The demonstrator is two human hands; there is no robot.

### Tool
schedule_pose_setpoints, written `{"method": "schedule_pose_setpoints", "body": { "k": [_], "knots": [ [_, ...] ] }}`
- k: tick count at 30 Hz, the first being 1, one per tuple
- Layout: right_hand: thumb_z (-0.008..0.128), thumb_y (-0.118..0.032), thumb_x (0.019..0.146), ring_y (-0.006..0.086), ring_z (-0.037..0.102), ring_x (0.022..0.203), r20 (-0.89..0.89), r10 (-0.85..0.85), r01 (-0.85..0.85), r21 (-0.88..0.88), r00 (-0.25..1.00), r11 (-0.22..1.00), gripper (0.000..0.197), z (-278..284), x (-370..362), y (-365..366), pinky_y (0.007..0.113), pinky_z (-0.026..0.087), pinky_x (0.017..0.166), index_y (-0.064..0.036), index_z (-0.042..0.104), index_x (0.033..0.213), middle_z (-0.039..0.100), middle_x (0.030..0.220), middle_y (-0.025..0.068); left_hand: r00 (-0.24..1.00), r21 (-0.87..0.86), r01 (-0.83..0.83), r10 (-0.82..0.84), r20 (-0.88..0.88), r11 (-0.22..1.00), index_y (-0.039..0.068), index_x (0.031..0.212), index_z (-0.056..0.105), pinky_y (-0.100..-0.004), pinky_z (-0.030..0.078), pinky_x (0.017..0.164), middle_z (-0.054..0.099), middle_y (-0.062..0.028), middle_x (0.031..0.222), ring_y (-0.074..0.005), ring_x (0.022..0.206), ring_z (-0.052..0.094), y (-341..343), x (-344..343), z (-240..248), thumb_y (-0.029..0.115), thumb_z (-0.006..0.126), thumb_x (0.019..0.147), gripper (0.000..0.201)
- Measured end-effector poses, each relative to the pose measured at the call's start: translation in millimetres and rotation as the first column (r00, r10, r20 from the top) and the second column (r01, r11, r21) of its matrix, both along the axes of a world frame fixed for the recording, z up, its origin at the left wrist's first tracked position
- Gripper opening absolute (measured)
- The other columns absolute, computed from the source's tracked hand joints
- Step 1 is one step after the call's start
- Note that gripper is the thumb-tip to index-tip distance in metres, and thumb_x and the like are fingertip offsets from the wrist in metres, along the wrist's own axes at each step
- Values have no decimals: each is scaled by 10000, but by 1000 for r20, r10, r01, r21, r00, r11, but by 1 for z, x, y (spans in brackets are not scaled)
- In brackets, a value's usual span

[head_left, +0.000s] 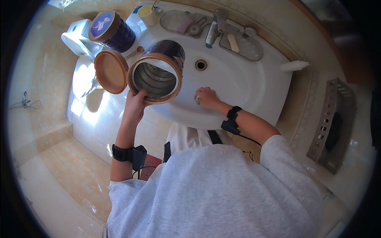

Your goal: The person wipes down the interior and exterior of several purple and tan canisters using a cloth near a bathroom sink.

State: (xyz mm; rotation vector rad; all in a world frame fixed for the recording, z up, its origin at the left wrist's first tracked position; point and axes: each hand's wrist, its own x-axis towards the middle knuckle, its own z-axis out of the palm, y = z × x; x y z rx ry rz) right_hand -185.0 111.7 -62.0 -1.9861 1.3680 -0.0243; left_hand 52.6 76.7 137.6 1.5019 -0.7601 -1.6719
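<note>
My left hand (137, 104) is closed on the near rim of an open purple tin (166, 53). The tin lies tilted over the left side of the washbasin, its mouth toward me, with a brown rim and a bare silver inside. Down in the basin (242, 85), my right hand (207, 97) is closed around something small and whitish that I cannot make out. A round brown lid (111, 72) sits left of the tin, and behind it lies a brown scoop (139, 50).
A second purple tin (113, 31) with its lid on stands at the far left. At the back are a pale yellow cup (147, 16), a chrome faucet (216, 28) and a soap bar (233, 43). A white bottle (294, 66) lies at the right edge; a perforated basket (331, 123) is farther right.
</note>
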Motion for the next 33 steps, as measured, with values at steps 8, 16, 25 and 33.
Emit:
{"method": "schedule_pose_setpoints", "body": {
  "k": [8, 16, 25, 33],
  "knots": [
    [496, -242, 744, 286, 447, 913, -111, -29, 22, -70, 993, 997, 218, 24, -2, 12, 415, 405, 688, -90, 528, 897, 464, 934, 97, 999, -35, -26, 26, -26, 999, -94, 1050, 377, -305, 532, 633, 517, -166, 945, -245, 789, 583, 2, -5, -5, -14, 383, 725, 335],
    [481, -260, 777, 277, 539, 719, -10, -94, 92, -125, 996, 988, 213, 51, -23, -20, 381, 444, 607, -60, 552, 789, 540, 766, 117, 996, -233, -77, 86, 29, 969, -60, 1015, 432, -261, 460, 672, 543, -117, 919, -163, 810, 545, 0, -9, -23, -2, 433, 728, 293],
    [399, -349, 844, 249, 556, 551, 4, -441, 441, 22, 897, 897, 379, 90, -23, -37, 352, 447, 547, -40, 547, 683, 557, 552, 73, 949, -546, 94, 91, 303, 832, -56, 884, 511, -296, 417, 613, 556, -123, 721, -166, 674, 524, 1, -27, -24, 17, 456, 712, 195],
    [418, -400, 840, 143, 511, 915, 607, -473, 417, 243, 639, 876, 396, 171, -33, -65, 235, 369, 810, -62, 552, 997, 566, 957, 89, 977, -799, 208, -87, 193, 565, 38, 1304, 115, -300, 232, 976, 198, -127, 1333, -198, 1180, 287, -22, -27, -30, -3, 468, 783, 632]
  ]
}}
